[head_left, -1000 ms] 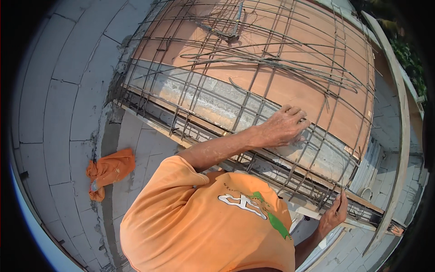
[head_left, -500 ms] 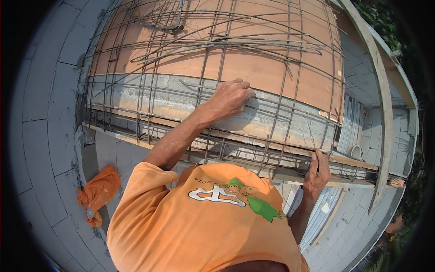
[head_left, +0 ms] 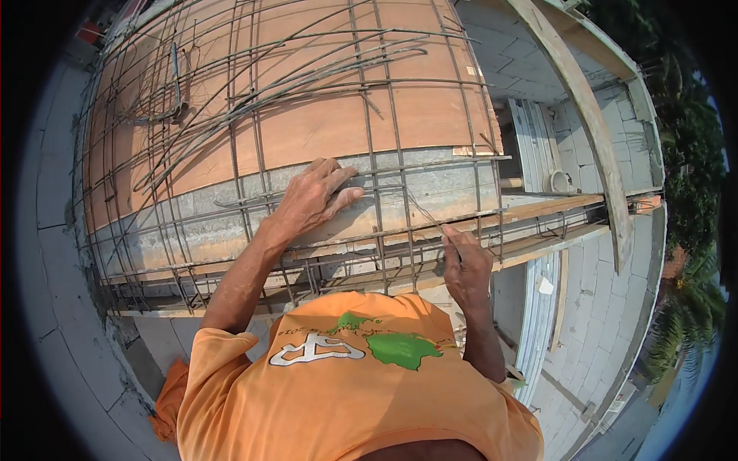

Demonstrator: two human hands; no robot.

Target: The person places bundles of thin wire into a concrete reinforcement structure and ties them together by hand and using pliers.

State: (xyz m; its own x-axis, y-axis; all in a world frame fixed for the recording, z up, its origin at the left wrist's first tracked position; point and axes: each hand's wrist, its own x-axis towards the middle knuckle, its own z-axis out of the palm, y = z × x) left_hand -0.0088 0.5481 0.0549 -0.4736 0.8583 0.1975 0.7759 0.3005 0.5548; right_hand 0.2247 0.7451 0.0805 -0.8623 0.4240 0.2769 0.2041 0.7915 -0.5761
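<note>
- Between the left hand (head_left: 314,198) and the right hand (head_left: 467,267), 2 bars (head_left: 377,219) running away from the body block a straight sideways pass.
- Fingers could dip through the grid openings toward the concrete strip (head_left: 453,180).
- A thin wire (head_left: 424,209) at the right fingertips slants across the gap.
- Past the left hand, loose rods (head_left: 254,101) obstruct a low reach over the plywood (head_left: 315,127).
- Nearer the body, the orange shirt (head_left: 361,407) fills the room between both forearms.
- Far right, a wooden plank (head_left: 588,115) bars the way.

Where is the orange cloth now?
In the head view's lower left, the orange cloth lies just left of the orange shirt, below its left sleeve.
</note>
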